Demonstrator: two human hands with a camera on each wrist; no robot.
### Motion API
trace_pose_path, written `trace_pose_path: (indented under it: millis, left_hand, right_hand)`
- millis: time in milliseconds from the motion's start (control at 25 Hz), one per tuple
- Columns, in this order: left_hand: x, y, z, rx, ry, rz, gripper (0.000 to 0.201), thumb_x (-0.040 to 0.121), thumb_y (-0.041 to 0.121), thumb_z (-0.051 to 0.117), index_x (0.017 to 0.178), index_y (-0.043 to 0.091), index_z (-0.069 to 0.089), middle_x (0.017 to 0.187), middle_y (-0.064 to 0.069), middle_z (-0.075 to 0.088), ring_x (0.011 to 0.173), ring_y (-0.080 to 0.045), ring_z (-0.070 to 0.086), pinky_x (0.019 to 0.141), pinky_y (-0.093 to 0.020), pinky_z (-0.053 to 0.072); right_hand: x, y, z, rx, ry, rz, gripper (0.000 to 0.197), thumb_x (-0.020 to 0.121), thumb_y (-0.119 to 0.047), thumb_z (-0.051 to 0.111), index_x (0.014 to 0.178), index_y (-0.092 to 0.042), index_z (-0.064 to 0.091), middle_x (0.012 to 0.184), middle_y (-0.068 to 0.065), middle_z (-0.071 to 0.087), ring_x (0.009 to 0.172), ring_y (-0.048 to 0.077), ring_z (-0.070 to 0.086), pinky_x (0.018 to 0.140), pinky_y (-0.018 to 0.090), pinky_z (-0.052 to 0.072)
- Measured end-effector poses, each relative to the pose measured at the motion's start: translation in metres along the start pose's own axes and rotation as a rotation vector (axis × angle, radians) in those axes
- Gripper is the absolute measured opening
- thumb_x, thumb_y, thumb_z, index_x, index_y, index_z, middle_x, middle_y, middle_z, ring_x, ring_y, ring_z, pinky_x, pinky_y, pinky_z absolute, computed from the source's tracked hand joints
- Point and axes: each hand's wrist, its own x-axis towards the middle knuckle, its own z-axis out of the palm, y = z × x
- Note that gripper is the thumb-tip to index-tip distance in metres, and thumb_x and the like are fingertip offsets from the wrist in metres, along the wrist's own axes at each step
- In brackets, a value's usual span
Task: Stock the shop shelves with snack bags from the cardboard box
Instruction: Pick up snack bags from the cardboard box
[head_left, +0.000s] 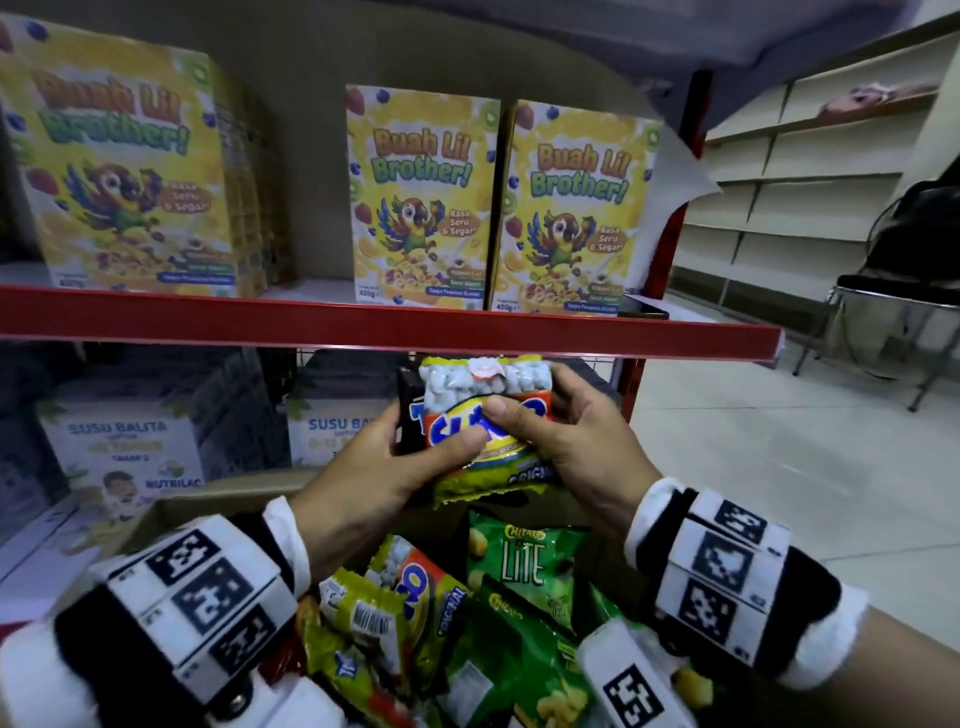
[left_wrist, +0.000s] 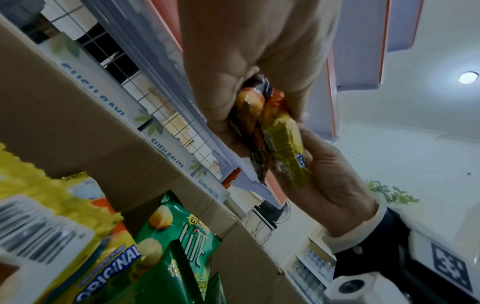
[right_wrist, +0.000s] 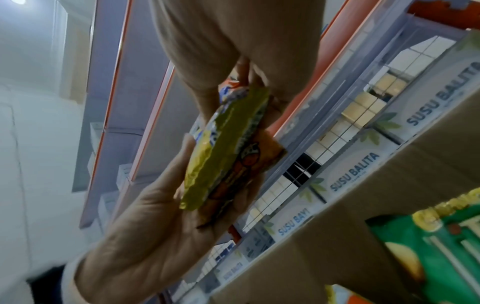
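Two snack bags held over the box

My left hand (head_left: 363, 467) and right hand (head_left: 582, 436) both clamp a yellow peanut bag (head_left: 488, 415) with a dark bag (head_left: 410, 410) behind it, above the cardboard box's (head_left: 171, 514) far edge, under the red shelf (head_left: 389, 327).

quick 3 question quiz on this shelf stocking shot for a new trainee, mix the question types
1. True or false: both hands grip the yellow snack bag.
2. Which bag stands upright in the cardboard box? A green Lite bag B blue bag C red bag
3. Fill in: the cereal boxes stand on the ___ shelf, above the red shelf edge.

Key: 1 true, left hand and right hand; 2 A; 3 upper.
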Motion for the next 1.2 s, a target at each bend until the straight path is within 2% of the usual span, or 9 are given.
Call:
trace_pose_path:
  millis: [200,320,440,560,680,840,960,1080,1200]
  left_hand:
    - [0.006,-0.016,-0.011,0.033,0.174,0.072,0.048,0.064,0.029,0.074,0.109,0.02,0.06,0.093,-0.002,0.076,0.082,-0.019,0.074,0.058,-0.024,0.057]
    - [-0.001,-0.023,-0.021,0.055,0.206,0.056,0.045,0.065,0.026,0.075,0.107,0.022,0.059,0.094,0.001,0.076,0.082,-0.017,0.074,0.059,-0.021,0.057]
    - [-0.007,-0.025,-0.03,0.084,0.223,0.051,0.046,0.065,0.022,0.075,0.109,0.016,0.063,0.097,-0.002,0.076,0.086,-0.019,0.073,0.063,-0.024,0.059]
    - [-0.008,-0.023,-0.038,0.068,0.255,-0.002,0.049,0.062,0.023,0.077,0.108,0.014,0.064,0.097,-0.006,0.076,0.087,-0.022,0.073,0.065,-0.026,0.06]
    - [-0.01,-0.024,-0.036,0.064,0.223,-0.052,0.049,0.064,0.023,0.077,0.11,0.013,0.065,0.096,-0.007,0.076,0.086,-0.023,0.073,0.06,-0.026,0.058]
    - [-0.016,-0.022,-0.026,0.096,0.159,-0.098,0.048,0.066,0.04,0.071,0.108,0.017,0.066,0.095,-0.005,0.076,0.081,-0.021,0.074,0.056,-0.028,0.058]
    - [-0.015,-0.017,-0.034,0.125,0.253,-0.104,0.049,0.067,0.047,0.067,0.103,0.013,0.069,0.087,-0.008,0.076,0.073,-0.02,0.074,0.054,-0.026,0.057]
    - [-0.015,-0.016,-0.049,0.13,0.347,-0.102,0.061,0.06,0.053,0.068,0.108,0.014,0.066,0.088,-0.007,0.076,0.077,-0.02,0.074,0.058,-0.028,0.057]
    - [-0.019,-0.018,-0.06,0.127,0.386,-0.119,0.064,0.06,0.055,0.068,0.111,0.017,0.064,0.091,-0.005,0.076,0.085,-0.023,0.073,0.07,-0.035,0.057]
  right_hand:
    - [0.01,0.031,-0.024,-0.305,0.093,0.228,0.039,0.095,-0.05,0.037,0.105,-0.021,0.061,0.092,0.001,0.069,0.074,0.009,0.066,0.07,0.024,0.053]
    - [0.009,0.052,-0.045,-0.892,0.034,0.381,0.03,0.093,-0.037,0.055,0.115,-0.017,0.058,0.112,0.002,0.056,0.099,0.018,0.058,0.083,0.021,0.048]
    - [0.003,0.061,-0.048,-1.15,-0.072,0.397,0.032,0.083,-0.032,0.07,0.108,-0.02,0.055,0.105,-0.002,0.045,0.097,0.017,0.053,0.069,0.009,0.043]
    - [-0.002,0.059,-0.035,-0.816,-0.008,0.284,0.031,0.08,-0.05,0.065,0.09,-0.02,0.061,0.09,-0.003,0.061,0.086,0.015,0.059,0.073,0.023,0.049]
    - [-0.006,0.048,-0.015,-0.183,-0.137,0.261,0.043,0.076,-0.045,0.063,0.108,-0.016,0.062,0.081,-0.008,0.071,0.067,0.005,0.064,0.062,0.019,0.052]
    - [-0.009,0.048,0.005,-0.287,-0.189,0.123,0.034,0.074,-0.014,0.079,0.104,-0.017,0.063,0.096,-0.001,0.074,0.088,0.012,0.071,0.074,0.024,0.056]
    - [-0.013,0.053,0.005,-0.309,-0.251,0.221,0.037,0.077,-0.024,0.073,0.11,-0.018,0.058,0.099,-0.005,0.071,0.09,0.012,0.068,0.073,0.027,0.056]
    - [-0.02,0.059,-0.012,-0.876,-0.422,0.42,0.062,0.072,-0.051,0.072,0.12,-0.018,0.052,0.106,0.0,0.061,0.094,0.018,0.06,0.086,0.039,0.051]
    - [-0.028,0.065,-0.022,-1.363,-0.686,0.492,0.079,0.067,-0.05,0.079,0.132,-0.02,0.045,0.129,0.004,0.051,0.116,0.022,0.052,0.099,0.031,0.044]
